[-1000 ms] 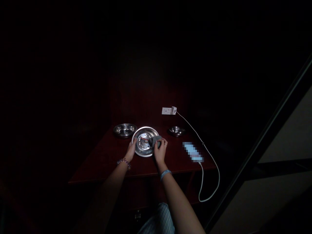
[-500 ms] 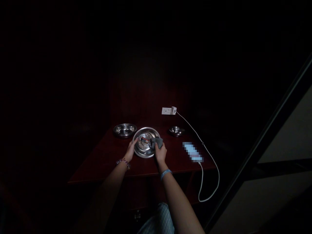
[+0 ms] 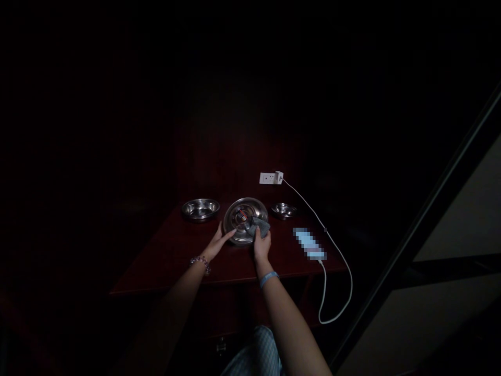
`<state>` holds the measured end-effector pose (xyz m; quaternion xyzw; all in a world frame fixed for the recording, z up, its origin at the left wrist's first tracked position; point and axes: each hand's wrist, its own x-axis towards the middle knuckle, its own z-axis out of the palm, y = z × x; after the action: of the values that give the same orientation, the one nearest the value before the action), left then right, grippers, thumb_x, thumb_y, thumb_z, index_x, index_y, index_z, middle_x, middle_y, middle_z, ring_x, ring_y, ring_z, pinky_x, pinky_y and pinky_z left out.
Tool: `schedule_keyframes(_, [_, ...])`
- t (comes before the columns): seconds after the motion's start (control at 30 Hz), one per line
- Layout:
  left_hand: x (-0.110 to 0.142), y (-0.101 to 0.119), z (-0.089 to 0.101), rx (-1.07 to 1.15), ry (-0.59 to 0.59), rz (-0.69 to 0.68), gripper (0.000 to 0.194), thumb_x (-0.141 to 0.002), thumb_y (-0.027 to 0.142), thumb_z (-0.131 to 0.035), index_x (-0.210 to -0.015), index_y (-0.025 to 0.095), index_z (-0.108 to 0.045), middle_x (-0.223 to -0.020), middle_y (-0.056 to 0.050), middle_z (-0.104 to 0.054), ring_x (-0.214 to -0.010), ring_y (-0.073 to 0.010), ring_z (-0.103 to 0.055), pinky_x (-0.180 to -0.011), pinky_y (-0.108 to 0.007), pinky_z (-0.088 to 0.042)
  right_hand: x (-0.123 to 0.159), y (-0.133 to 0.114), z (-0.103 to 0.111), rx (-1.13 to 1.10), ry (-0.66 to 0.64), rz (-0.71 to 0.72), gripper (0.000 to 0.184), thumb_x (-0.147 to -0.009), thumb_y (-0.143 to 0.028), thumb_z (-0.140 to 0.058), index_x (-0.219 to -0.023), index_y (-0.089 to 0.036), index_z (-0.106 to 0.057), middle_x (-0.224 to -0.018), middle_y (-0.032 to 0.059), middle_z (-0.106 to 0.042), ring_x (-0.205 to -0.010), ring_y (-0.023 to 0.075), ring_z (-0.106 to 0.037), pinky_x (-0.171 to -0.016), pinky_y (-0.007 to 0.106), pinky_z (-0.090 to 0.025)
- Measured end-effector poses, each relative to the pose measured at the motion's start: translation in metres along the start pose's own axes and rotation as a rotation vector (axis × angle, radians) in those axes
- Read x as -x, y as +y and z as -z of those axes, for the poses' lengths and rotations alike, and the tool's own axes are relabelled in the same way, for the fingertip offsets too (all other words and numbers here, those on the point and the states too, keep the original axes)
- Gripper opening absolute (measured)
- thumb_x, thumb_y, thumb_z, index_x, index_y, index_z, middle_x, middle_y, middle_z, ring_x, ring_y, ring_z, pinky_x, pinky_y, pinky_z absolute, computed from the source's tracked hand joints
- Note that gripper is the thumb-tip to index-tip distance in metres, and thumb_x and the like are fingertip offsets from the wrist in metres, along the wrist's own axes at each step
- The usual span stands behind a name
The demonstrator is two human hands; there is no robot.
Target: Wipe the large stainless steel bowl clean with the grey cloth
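Count: steel dishware is showing in three places, with 1 plate (image 3: 251,210) in hand, 1 bowl (image 3: 200,210) near the table's (image 3: 164,258) back left corner and 1 small bowl (image 3: 284,211) toward the back right corner. Can't tell if either bowl is hiding others nested in it. Also counting 1 cloth (image 3: 261,226), 1 phone (image 3: 309,244) (pixelated), 1 cable (image 3: 351,282), 1 charger (image 3: 279,178), 1 outlet (image 3: 266,178).

Left hand (image 3: 216,243): partly closed, gripping the plate at its lower left rim. Thumb is lying on the inner face, the other fingers are going out of sight behind the rim.

Right hand (image 3: 262,247): closed narrow, pinching the grey cloth against the plate's lower right. Can't tell if the fingers are also gripping the rim.

Plate is tilting, inner face toward the wearer, sticker (image 3: 241,215) showing near its middle. It's sitting between the two bowls, over the middle of the table; can't tell if its underside is touching the top.

Pose: both forearms are reaching in over the front edge, converging on the plate, thumbs up. Left wrist is wearing a bead bracelet (image 3: 200,263), right a blue band (image 3: 269,278).

Phone is lying near the right edge, cable looping down past the front right corner.
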<state>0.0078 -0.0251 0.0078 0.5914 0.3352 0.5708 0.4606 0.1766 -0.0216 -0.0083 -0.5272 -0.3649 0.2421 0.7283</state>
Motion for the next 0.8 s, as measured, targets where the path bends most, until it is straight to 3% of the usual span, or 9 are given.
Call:
schedule_keyframes(0.13, [0.003,-0.009,-0.002,-0.133,-0.113,0.078,0.071,-0.066,0.040,-0.082,-0.130,0.019,-0.061,-0.142,-0.011,-0.059,-0.137,-0.0283,-0.049,-0.119,-0.042,-0.029,0.000,0.003,-0.004,-0.133,-0.154,-0.001,0.040,-0.079,-0.047,-0.063,-0.104,-0.016,-0.062,-0.108,0.0125,-0.073,-0.098,0.0246,-0.069,-0.090,0.037,-0.051])
schedule_keyframes(0.37, [0.002,-0.020,0.001,-0.146,0.003,0.151,0.052,-0.071,0.042,-0.075,-0.117,0.019,-0.070,-0.133,-0.009,-0.065,-0.135,-0.0285,-0.051,-0.118,-0.042,-0.030,-0.002,0.010,-0.007,-0.171,-0.264,-0.019,0.043,-0.078,-0.046,-0.067,-0.108,-0.016,-0.061,-0.115,0.0138,-0.072,-0.104,0.0246,-0.068,-0.096,0.039,-0.050])
schedule_keyframes(0.57, [-0.004,-0.022,0.002,-0.087,0.064,0.154,0.035,-0.072,0.033,-0.066,-0.104,0.022,-0.074,-0.123,-0.005,-0.072,-0.134,-0.0269,-0.052,-0.117,-0.040,-0.033,-0.002,0.014,-0.009,-0.137,-0.239,0.029,0.042,-0.077,-0.046,-0.068,-0.108,-0.018,-0.063,-0.112,0.0120,-0.073,-0.102,0.0242,-0.068,-0.096,0.040,-0.049])
schedule_keyframes(0.8, [-0.007,-0.017,-0.003,-0.055,0.122,0.167,0.029,-0.070,0.021,-0.062,-0.096,0.020,-0.075,-0.108,-0.006,-0.077,-0.119,-0.0262,-0.063,-0.113,-0.040,-0.038,-0.003,0.013,-0.003,-0.086,-0.123,0.062,0.041,-0.078,-0.048,-0.066,-0.104,-0.016,-0.062,-0.106,0.0121,-0.073,-0.096,0.0239,-0.067,-0.091,0.038,-0.049])
